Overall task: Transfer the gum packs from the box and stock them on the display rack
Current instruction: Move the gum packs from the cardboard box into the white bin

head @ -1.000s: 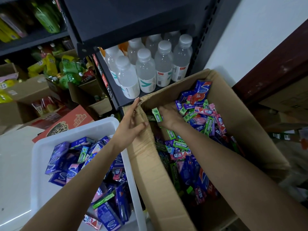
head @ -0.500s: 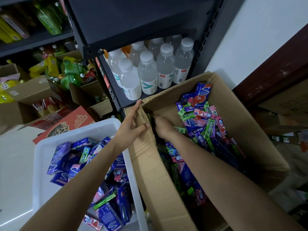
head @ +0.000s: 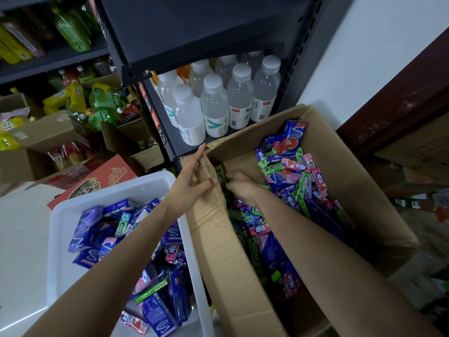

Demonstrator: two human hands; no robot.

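A large cardboard box [head: 369,181] on the right holds many gum packs [head: 295,181] in green, pink, blue and purple. My left hand [head: 194,181] rests on the box's crumpled left wall near its far corner, fingers straight, thumb against the cardboard. My right hand [head: 240,186] is inside the box by that corner, fingers curled round green gum packs [head: 220,175] against the wall. A white plastic bin [head: 62,220] on the left holds several blue and purple gum packs [head: 92,229]. No display rack for gum can be told apart.
A dark metal shelf unit [head: 184,40] stands straight ahead with clear water bottles [head: 213,108] on its low shelf. Open cardboard boxes with snack bags [head: 102,103] and a red carton [head: 104,176] crowd the left. A white wall and a dark wooden panel [head: 401,98] lie to the right.
My right hand, which held a green pack up in view a second ago, has dropped lower toward the box's near-left corner. My left hand has stayed on the box wall.
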